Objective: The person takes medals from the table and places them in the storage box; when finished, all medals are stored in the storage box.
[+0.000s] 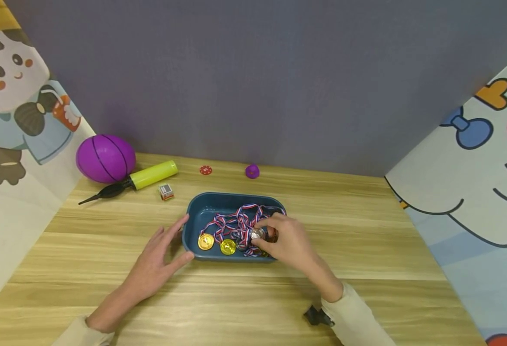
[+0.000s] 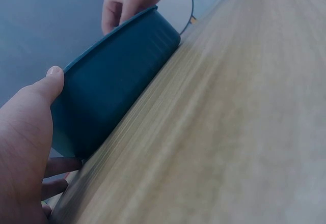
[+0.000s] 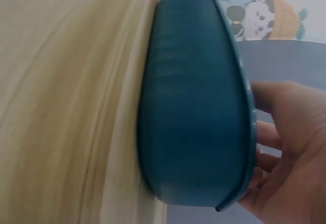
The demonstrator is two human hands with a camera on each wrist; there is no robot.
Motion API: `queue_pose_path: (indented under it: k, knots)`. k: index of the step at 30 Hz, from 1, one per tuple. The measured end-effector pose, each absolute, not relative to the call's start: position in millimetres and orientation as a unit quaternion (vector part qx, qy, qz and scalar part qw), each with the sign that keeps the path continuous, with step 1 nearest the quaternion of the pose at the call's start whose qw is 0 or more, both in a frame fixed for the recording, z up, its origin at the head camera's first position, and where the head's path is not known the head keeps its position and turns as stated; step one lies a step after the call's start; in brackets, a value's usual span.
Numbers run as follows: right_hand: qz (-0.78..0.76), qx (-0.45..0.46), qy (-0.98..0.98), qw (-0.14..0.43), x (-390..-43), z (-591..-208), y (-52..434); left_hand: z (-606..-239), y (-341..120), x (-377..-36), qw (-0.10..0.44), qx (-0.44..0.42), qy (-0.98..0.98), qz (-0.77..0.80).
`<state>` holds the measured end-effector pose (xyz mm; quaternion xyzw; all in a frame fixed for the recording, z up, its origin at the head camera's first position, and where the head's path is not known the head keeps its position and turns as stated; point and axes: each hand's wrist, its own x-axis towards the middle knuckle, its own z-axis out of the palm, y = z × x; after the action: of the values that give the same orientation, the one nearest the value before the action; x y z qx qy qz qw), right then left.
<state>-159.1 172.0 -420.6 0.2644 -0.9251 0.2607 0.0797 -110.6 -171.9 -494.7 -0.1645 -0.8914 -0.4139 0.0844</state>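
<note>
A dark teal plastic box [image 1: 231, 258] on the table holds several medals with red, white and blue striped ribbons [image 1: 244, 221] in a tangle. Two gold-coloured medals, one of them the leftmost medal [image 1: 205, 241], lie at the box's near left. My right hand [image 1: 290, 242] reaches over the right end and pinches a silver medal [image 1: 257, 234] between thumb and fingers. At the left end, my left hand [image 1: 154, 264] has its fingers spread, and its thumb [image 2: 53, 79] touches the rim in the left wrist view. The box wall hides the medals in both wrist views.
Behind and left lie a purple ball [image 1: 106, 158], a yellow hand pump [image 1: 154, 175] with a black nozzle, and a small box [image 1: 166, 191]. A red chip [image 1: 205, 170] and a small purple object [image 1: 252, 171] lie behind the teal box. A grey panel [image 1: 244, 86] stands at the back.
</note>
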Motion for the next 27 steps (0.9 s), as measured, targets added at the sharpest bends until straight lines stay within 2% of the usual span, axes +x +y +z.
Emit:
queue_pose_path:
  k: [9,20,27]
  knots:
    - [0.208,0.29,-0.929,0.098,-161.9,-429.0,169.5,-496.0,-171.9,-112.9,0.085,-0.165,-0.892,-0.413]
    - [0.254,0.302,-0.913,0.105,-161.2,-428.9,172.2,-498.1,-171.9,-114.8,0.088,-0.166,-0.891,-0.412]
    - [0.303,0.302,-0.887,0.172,-159.2,-433.3,182.1,-499.1,-172.2,-115.9,0.097,-0.17,-0.889,-0.413]
